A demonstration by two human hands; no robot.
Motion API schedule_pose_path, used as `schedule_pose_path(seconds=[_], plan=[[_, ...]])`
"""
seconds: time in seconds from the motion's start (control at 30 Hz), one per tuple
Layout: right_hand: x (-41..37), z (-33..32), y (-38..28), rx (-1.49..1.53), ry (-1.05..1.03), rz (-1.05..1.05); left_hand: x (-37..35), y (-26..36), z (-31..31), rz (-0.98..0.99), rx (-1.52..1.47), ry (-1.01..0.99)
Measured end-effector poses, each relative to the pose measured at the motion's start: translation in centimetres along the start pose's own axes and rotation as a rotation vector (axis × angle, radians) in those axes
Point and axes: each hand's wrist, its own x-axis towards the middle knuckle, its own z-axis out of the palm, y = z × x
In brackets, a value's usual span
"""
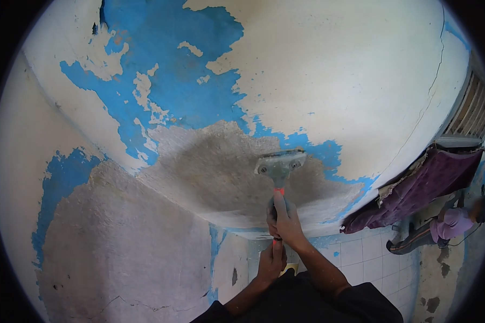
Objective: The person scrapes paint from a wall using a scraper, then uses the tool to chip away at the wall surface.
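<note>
A wide scraper (pixel 280 164) with a grey head and a red and black handle is raised against the wall (pixel 215 161). Its blade lies at the border between bare grey plaster and a strip of blue paint (pixel 326 153). My right hand (pixel 285 218) is wrapped round the upper handle, just under the head. Lower down, my left hand (pixel 272 261) is closed round the handle's end. Cream paint (pixel 334 70) with ragged edges covers the wall above and to the right.
Another person (pixel 455 223) in a light purple top is at the far right. A dark purple cloth (pixel 420 185) hangs beneath a slatted vent (pixel 471 105). White tiles (pixel 361 258) line the lower wall. A second wall (pixel 129 242) stands at the left.
</note>
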Motion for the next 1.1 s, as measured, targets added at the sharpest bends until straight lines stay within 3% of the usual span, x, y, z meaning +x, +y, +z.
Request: schedule_pose_path(seconds=[0.23,0.43,0.53,0.63,0.73,0.83,1.1], plan=[[-0.4,-0.7,3.2,-0.040,0.014,0.074,-1.2,-1.8,-0.2,-0.034,-0.009,-0.007],[0.1,1.2,-3.7,-0.037,-0.037,-0.053,0.1,3.8,1.0,0.057,-0.006,-0.018],[0.2,0.6,-2.6,-0.035,-0.048,-0.030,-0.1,3.1,1.2,0.093,0.019,-0.022],[0.2,-0.5,1.9,-0.148,0.014,-0.025,-1.2,-0.1,0.7,-0.009,-0.020,-0.015],[-0.4,0.0,1.5,-0.096,0.001,0.039,-2.1,0.7,0.4,-0.067,0.013,-0.020],[-0.5,1.2,-1.2,-0.087,0.003,0.046,-1.7,1.5,0.5,0.000,0.034,-0.016],[-0.3,0.2,0.9,-0.092,-0.025,0.044,-2.2,0.9,0.3,-0.024,0.037,-0.008]])
